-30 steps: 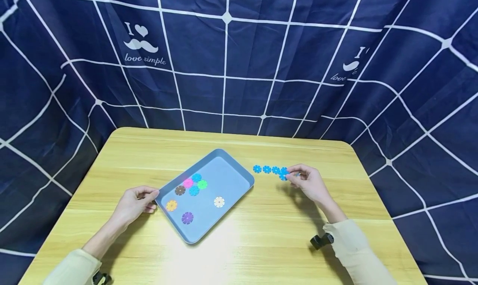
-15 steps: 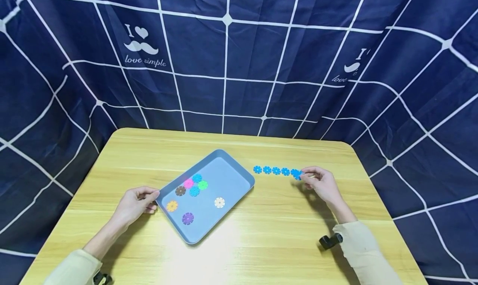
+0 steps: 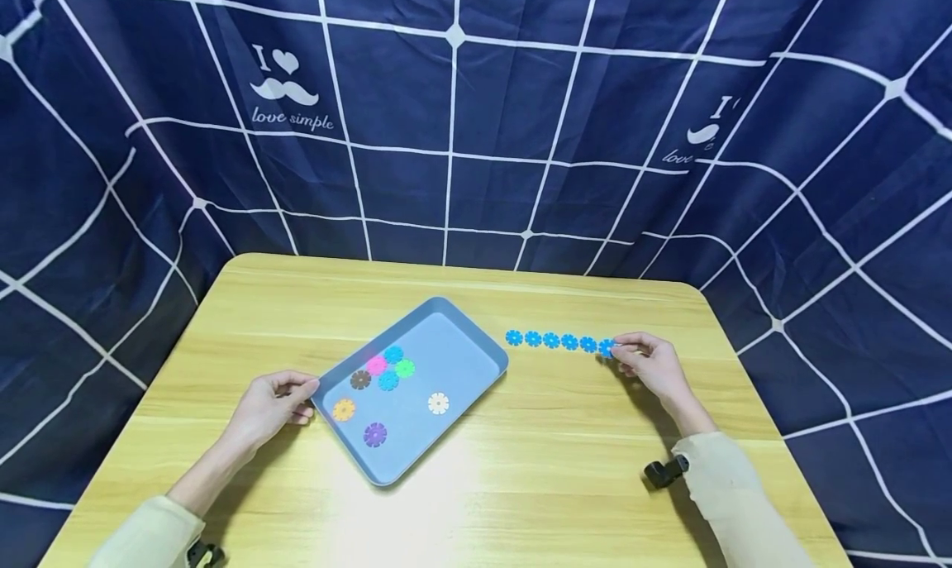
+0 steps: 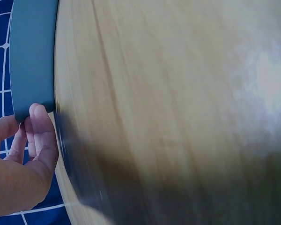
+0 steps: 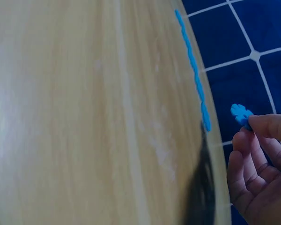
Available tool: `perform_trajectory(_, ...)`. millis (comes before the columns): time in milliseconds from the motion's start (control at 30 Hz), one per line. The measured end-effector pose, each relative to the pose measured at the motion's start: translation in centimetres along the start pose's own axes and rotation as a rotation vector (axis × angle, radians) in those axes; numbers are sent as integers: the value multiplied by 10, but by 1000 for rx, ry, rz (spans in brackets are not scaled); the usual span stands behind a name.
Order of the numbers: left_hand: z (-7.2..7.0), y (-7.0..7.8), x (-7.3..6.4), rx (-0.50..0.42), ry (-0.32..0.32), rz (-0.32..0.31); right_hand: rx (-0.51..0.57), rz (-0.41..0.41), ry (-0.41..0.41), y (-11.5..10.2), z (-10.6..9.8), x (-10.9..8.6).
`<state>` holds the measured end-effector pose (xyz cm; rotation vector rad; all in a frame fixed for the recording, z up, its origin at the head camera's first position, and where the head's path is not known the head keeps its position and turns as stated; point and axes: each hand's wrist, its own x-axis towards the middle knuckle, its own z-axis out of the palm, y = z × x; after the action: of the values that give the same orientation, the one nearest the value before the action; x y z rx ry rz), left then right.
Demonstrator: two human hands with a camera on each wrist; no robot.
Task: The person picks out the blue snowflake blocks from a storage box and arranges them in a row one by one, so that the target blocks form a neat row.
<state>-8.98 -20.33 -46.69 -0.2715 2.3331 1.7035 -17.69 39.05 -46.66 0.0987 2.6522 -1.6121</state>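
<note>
My left hand [image 3: 271,407] grips the left corner of a grey-blue tray [image 3: 464,386], thumb on top and fingers below. In the left wrist view, the left hand [image 4: 28,164] pinches the rim of the tray [image 4: 33,61]. Between thumb and forefinger, my right hand [image 3: 654,368] pinches a blue snowflake disc [image 3: 606,348] at the right end of a row of blue snowflake discs [image 3: 551,340]. The right wrist view shows the held snowflake disc [image 5: 241,114] raised above the table, tilted, apart from the row.
Inside the tray lie more snowflake discs: pink [image 3: 377,365], green [image 3: 405,368], brown [image 3: 360,379], orange [image 3: 344,409], purple [image 3: 375,434], cream [image 3: 439,403] and two blue. The wooden table [image 3: 565,494] meets a dark blue gridded curtain [image 3: 506,105] behind.
My right hand has moved right along the row with the held snowflake disc, uncovering the discs it was hiding. The left hand and tray stay in place.
</note>
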Motion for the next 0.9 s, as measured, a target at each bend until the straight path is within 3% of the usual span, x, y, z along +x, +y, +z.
perform_trajectory(300, 1, 1, 1, 8, 5, -8, -45, 89, -27, 11, -5, 9)
perform_trajectory(900, 1, 1, 0, -13, -6, -14, -118, 107, -58, 11, -8, 26)
